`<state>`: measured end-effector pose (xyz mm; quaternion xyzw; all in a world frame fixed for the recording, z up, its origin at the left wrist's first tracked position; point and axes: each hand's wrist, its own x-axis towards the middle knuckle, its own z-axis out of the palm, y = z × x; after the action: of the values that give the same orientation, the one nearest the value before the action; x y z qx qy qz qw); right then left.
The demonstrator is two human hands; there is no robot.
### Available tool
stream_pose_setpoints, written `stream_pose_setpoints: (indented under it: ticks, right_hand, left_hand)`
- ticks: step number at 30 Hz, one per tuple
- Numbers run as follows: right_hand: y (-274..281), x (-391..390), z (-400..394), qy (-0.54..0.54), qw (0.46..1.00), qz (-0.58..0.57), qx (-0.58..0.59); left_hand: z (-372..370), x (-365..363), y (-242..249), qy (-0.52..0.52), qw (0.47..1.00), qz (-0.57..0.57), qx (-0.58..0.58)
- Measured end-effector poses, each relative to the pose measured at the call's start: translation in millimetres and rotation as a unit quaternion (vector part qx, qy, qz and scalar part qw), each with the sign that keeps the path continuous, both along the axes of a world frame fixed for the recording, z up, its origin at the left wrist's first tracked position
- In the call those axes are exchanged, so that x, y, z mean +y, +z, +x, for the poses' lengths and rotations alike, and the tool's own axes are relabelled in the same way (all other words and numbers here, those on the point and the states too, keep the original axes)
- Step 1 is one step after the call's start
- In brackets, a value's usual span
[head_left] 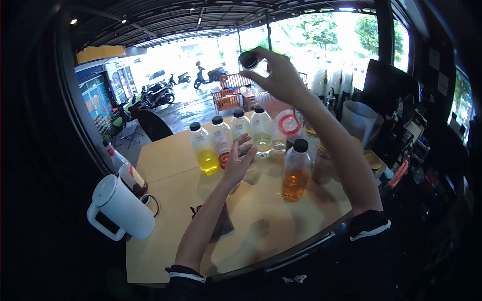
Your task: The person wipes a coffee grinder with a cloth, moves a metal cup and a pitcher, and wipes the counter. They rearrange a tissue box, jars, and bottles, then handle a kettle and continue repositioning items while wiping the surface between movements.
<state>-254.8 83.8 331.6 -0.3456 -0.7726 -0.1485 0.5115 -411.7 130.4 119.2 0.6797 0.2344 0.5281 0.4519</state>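
My right hand [281, 75] is raised high on the right, its thumb and fingers closed around what looks like a clear bottle with a black cap [248, 60]. Glare and the hand hide most of its body. My left hand [238, 163] hovers open, palm turned up and fingers apart, in front of the row of capped bottles. In that row stand a bottle of yellow liquid [207, 158], one with red liquid [220, 138], a partly hidden one [241, 125] and a pale one [261, 133]. A bottle of orange liquid [295, 180] stands upright nearer me.
A white handled jug [123, 206] and a dark-red bottle [131, 175] stand at the left. A dark pouch [221, 228] lies under my left forearm. Jars [324, 163], a clear pitcher [357, 123] and stacked cups [331, 80] crowd the right side of the wooden table [165, 241].
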Motion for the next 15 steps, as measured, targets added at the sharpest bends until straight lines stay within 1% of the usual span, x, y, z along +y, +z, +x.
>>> stream_pose_setpoints:
  ticks: [1,2,3,4,5,6,7,8,9,10,11,12,13,14,15]
  right_hand:
    - [-1,1,-12,0.018,1.0,0.015,-0.005]
    - [-4,7,-24,0.049,0.998,0.026,-0.011]
    - [-8,6,-36,0.051,0.999,-0.014,-0.002]
    - [-15,13,-45,0.071,0.997,0.003,-0.001]
    - [-25,22,-54,0.09,0.996,0.019,0.0]
    - [-36,27,-65,0.122,0.992,0.019,0.014]
    - [-47,28,-76,0.131,0.991,0.006,0.03]
    - [-58,27,-83,0.142,0.989,-0.036,0.029]
    - [-66,24,-90,0.153,0.985,-0.077,0.027]
    - [-78,29,-102,0.194,0.977,-0.059,0.061]
    - [-89,31,-107,0.188,0.975,-0.094,0.071]
    - [-94,32,-112,0.169,0.972,-0.151,0.057]
    - [-99,33,-115,0.149,0.966,-0.208,0.043]
    - [-106,32,-118,0.156,0.964,-0.209,0.043]
    - [-115,31,-121,0.216,0.95,-0.215,0.073]
  left_hand:
    - [-5,0,3,0.008,1.0,0.004,-0.002]
    - [-9,-2,5,0.049,0.998,0.034,0.003]
    - [-14,-7,10,0.09,0.994,0.063,0.008]
    - [-18,-14,14,0.105,0.993,0.057,-0.016]
    - [-26,-14,12,0.114,0.992,0.057,-0.016]
    - [-35,-12,5,0.132,0.987,0.087,0.015]
    - [-43,-15,3,0.15,0.981,0.116,0.046]
    - [-51,-18,0,0.108,0.989,0.096,0.031]
    - [-59,-19,-6,0.116,0.988,0.094,0.032]
    - [-69,-20,-16,0.111,0.991,0.06,0.04]
    - [-78,-20,-26,0.105,0.993,0.027,0.048]
    - [-86,-24,-31,0.139,0.988,0.024,0.068]
    - [-95,-27,-36,0.146,0.987,0.024,0.069]
    - [-105,-29,-40,0.174,0.982,0.033,0.07]
    - [-115,-31,-41,0.201,0.976,0.043,0.071]
